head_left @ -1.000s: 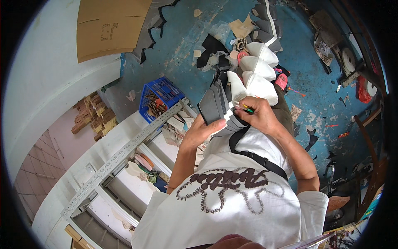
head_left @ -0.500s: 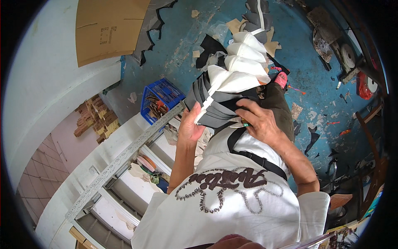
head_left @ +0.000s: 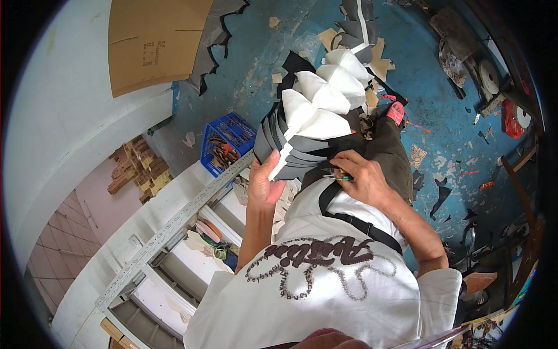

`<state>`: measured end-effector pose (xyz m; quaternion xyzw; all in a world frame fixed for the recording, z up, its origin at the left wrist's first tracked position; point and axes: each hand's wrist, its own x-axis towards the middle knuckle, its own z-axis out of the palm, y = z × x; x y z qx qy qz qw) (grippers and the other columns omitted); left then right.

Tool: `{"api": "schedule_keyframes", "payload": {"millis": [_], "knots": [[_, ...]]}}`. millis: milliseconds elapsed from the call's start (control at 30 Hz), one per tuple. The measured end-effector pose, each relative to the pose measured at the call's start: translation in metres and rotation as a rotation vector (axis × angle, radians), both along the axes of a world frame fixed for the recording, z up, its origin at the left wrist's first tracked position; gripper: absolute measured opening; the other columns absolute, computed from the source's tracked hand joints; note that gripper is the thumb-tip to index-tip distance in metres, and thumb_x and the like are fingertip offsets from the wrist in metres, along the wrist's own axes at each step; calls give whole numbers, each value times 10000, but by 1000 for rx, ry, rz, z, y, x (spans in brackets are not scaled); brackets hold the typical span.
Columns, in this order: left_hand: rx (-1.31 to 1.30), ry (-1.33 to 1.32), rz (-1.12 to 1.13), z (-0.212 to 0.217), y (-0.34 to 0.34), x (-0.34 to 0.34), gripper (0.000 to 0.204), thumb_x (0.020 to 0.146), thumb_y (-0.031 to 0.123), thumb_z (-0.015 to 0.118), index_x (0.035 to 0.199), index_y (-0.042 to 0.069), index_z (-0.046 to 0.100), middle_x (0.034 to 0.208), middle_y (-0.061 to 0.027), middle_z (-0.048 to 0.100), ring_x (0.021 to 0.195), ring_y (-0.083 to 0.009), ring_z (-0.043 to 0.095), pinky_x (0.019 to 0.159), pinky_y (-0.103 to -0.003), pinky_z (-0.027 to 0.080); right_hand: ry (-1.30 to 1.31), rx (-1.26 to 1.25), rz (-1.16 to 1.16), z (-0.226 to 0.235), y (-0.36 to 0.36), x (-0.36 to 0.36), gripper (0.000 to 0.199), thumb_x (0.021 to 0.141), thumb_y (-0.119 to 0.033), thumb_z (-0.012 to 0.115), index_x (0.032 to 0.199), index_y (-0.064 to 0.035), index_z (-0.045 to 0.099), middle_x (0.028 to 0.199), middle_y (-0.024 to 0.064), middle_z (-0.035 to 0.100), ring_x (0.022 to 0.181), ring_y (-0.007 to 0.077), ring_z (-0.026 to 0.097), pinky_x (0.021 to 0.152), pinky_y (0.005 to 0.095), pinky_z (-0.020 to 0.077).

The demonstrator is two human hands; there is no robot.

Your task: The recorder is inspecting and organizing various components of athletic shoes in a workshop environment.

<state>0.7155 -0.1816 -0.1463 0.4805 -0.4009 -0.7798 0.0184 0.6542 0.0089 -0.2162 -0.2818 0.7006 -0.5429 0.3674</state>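
Observation:
My left hand (head_left: 265, 181) is closed on the near end of a stack of grey fabric pieces (head_left: 305, 152), thumb on top. A white strip (head_left: 285, 153) runs along the stack and joins the pieces. Beyond it, puffy white fabric pieces (head_left: 319, 121) follow in a chain, with more grey pieces (head_left: 353, 35) on the floor at the far end. My right hand (head_left: 367, 181) is closed just right of the stack, pinching a small tool (head_left: 344, 175) with a green part and a thin metal end. Fingers hide most of that tool, so its kind is unclear.
A blue plastic basket (head_left: 232, 136) of scraps stands left of the stack, near a metal rack (head_left: 174, 232). A cardboard sheet (head_left: 154, 46) is at the upper left. Scraps are strewn over the blue floor (head_left: 430, 145). Machine parts (head_left: 488, 78) stand at right.
The grey stack has fanned out and its white strip shows more. The white pieces have shifted slightly left and spread. My right hand has drawn a little away from the stack with the tool.

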Motion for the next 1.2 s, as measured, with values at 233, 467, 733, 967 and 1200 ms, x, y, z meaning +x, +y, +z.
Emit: {"api": "schedule_keyframes", "payload": {"millis": [233,467,733,967,1200], "knots": [[-68,43,43,0,6,7,401,761,105,531,1124,-16,410,1076,-111,502,977,-208,492,867,-351,368,120,11,-581,-5,-21,-23,211,736,-145,587,901,-18,552,813,99,539,602,196,558,576,292,455],[-15,-67,89,-10,9,20,438,794,268,480,1114,-23,414,1073,-132,499,946,-231,507,845,-353,389,-1060,-100,-290,-13,-22,-25,323,676,-126,676,927,3,519,600,-27,483,399,13,360,342,152,244],[446,-25,311,-10,24,38,662,746,532,446,1181,38,376,1181,-138,422,1077,-272,407,925,-439,289,-914,-103,-298,-8,-16,-10,322,710,-75,637,985,14,494,704,8,492,551,63,460,497,203,400],[235,-13,149,-8,16,44,499,655,103,564,1105,-48,408,995,-159,535,869,-231,548,801,-307,428,-258,-252,-341,-2,-13,-14,205,696,-53,627,861,-2,516,726,41,521,652,120,502,572,251,423],[103,126,10,-1,22,32,473,613,113,584,1041,-29,445,918,-125,548,807,-201,556,751,-283,451,196,-64,-385,14,-8,-20,228,666,6,614,871,-3,517,748,101,527,664,195,535,588,259,425]]}}
